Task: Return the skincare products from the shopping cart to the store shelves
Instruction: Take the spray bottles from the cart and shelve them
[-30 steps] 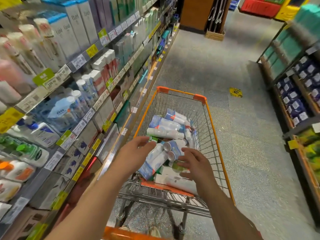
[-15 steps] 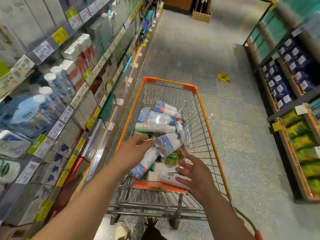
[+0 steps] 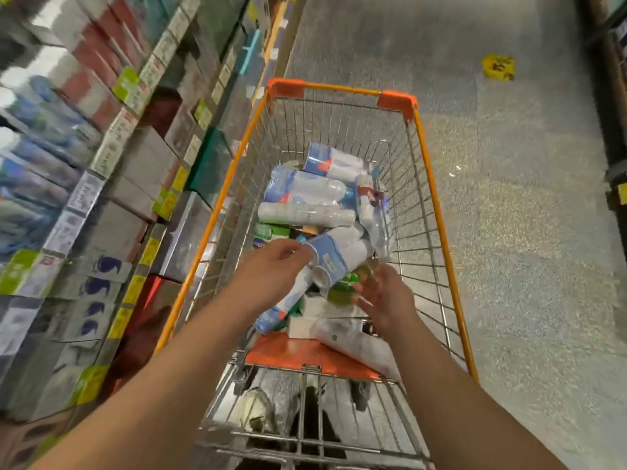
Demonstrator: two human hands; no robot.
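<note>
hands [image 3: 325, 283] over bottles [image 3: 305, 212], orange cart [image 3: 339, 88]

A single head-worn view looks steeply down, close above both forearms, into the orange-rimmed wire shopping cart [image 3: 428, 154] ahead.

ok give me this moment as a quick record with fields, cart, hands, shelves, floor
cart: orange-rimmed wire shopping cart, pile of skincare products inside
left hand: over the pile, fingers at a blue-and-white twin pack; grip unclear
right hand: fingers spread, beside a green jar, holding nothing
shelves: store shelves on the left, blurred boxes and bottles
floor: yellow tag lying ahead, right of the cart
</note>
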